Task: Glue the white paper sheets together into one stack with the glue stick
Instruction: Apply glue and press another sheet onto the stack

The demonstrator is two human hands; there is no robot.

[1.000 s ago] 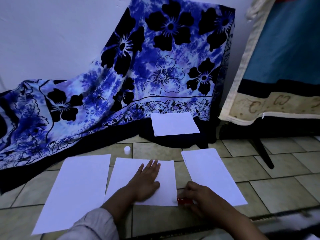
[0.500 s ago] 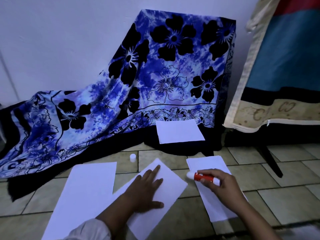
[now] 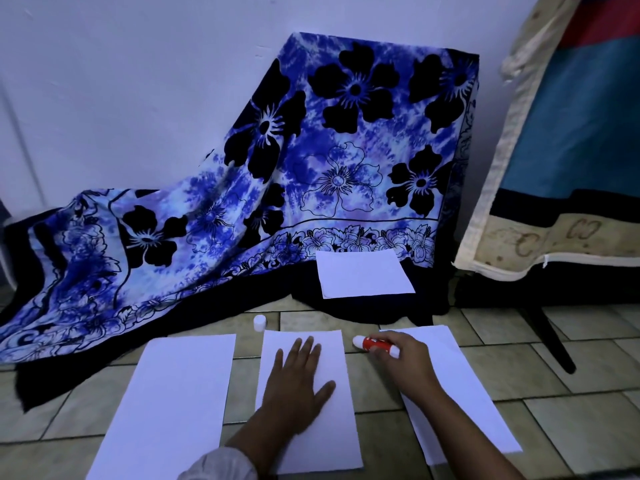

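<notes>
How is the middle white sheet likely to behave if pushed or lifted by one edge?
Probably floppy: the middle sheet is a thin page lying flat, so lifted by one edge it would likely droop. It may slide easily on the smooth tiled floor, which may be why the left hand presses flat on it.

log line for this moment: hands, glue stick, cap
left hand flat on middle sheet | right hand grips uncapped glue stick, tip beside that sheet's top right corner | white cap on floor tiles
</notes>
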